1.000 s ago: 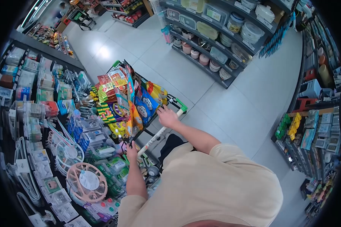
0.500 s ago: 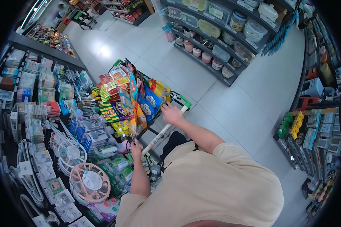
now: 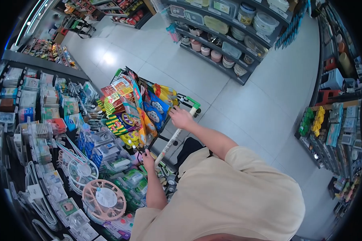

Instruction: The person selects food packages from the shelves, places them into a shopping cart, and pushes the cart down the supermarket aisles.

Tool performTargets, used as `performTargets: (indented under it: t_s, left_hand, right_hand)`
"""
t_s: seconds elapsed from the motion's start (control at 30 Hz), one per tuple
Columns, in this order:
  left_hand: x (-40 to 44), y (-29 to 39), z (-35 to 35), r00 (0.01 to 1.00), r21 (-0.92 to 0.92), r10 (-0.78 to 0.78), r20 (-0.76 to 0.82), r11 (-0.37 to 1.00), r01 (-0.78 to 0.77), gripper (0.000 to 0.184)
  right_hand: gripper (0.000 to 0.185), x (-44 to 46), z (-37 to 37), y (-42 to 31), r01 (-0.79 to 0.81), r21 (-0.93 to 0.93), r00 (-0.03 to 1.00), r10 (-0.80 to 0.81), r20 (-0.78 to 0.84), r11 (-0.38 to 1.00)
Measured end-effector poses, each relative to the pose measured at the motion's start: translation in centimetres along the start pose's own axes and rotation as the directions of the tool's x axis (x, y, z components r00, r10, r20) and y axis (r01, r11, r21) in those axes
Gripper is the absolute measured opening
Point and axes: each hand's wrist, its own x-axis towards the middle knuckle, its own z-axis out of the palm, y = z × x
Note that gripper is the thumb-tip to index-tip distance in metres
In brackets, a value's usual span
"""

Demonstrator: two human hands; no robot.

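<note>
A shopping cart (image 3: 165, 149) stands before me, its pale handle bar slanting from a green end cap at upper right to lower left. My right hand (image 3: 182, 118) is closed at the upper part of the handle, fingers toward the basket. At the handle's lower left end, my left hand (image 3: 148, 158) is closed on the cart's near corner; its fingertips are partly hidden. Colourful snack bags fill the basket, among them a blue bag (image 3: 155, 108), a yellow bag (image 3: 166, 94) and a striped green-and-yellow bag (image 3: 116, 125).
Packaged goods hang densely on a rack (image 3: 48, 132) along the left, close to the cart. A pink round hanger (image 3: 104, 199) sits low there. Shelves of food containers (image 3: 217, 44) stand ahead right, more racks (image 3: 334, 132) far right. Another cart (image 3: 79, 27) is in the distance, near a person.
The view has shifted slightly: the left rack now appears lower and further right, the container shelves a little higher and further left. Both hands keep their places on the cart.
</note>
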Motion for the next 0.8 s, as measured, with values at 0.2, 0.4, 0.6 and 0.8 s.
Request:
performTargets:
  t_s: [0.2,0.4,0.6,0.8]
  left_hand:
    - [-1.7,3.7,-2.2,0.994,-0.031,-0.107,0.031,0.994,0.108,0.075]
    - [-0.3,3.3,-2.3,0.993,0.014,-0.117,0.007,0.993,0.117,0.072]
    - [1.4,2.2,-2.6,0.996,0.075,-0.074,-0.051,0.994,0.078,0.070]
    - [0.4,3.6,-3.7,0.992,0.037,-0.066,-0.108,0.997,0.071,0.071]
  right_hand:
    - [0.028,1.3,0.5,0.0,0.012,-0.001,1.000,-0.012,0.027,1.000]
    - [0.025,2.6,1.4,-0.5,0.015,0.009,1.000,-0.015,0.020,1.000]
    - [0.024,3.9,2.4,-1.3,0.038,-0.012,0.999,-0.038,0.025,0.999]
    - [0.024,4.5,2.7,-2.1,0.040,-0.011,0.999,-0.040,0.000,0.999]
